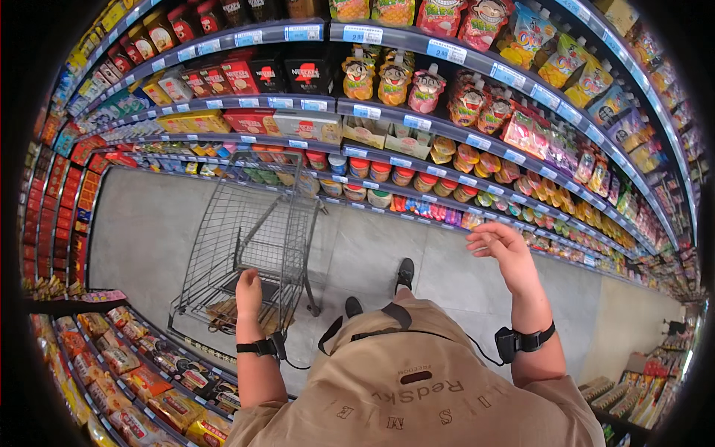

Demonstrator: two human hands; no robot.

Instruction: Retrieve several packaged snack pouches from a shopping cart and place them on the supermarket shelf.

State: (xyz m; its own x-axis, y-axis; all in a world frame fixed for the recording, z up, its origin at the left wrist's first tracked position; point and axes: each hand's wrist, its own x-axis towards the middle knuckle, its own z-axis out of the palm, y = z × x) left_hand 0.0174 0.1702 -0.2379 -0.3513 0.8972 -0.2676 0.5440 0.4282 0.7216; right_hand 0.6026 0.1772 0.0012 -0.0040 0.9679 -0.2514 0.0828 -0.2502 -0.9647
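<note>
My left hand (249, 290) is over the near side of a wire shopping cart (246, 223), its fingers partly hidden from this angle; I cannot tell whether it touches the cart. A brown flat item (223, 314) lies low in the cart. My right hand (500, 251) is raised with loosely bent fingers and holds nothing; beyond it run the lower shelves of packaged sweets and jelly cups. Both wrists wear a black strap with a small device.
Long shelves hold drink pouches (427, 89), coffee boxes (306, 72) and lidded jars (380, 170). Bagged snacks (145, 383) fill the shelf at lower left. Red boxes (58, 195) stand at the far left. Grey floor tiles (368, 251) lie around my feet.
</note>
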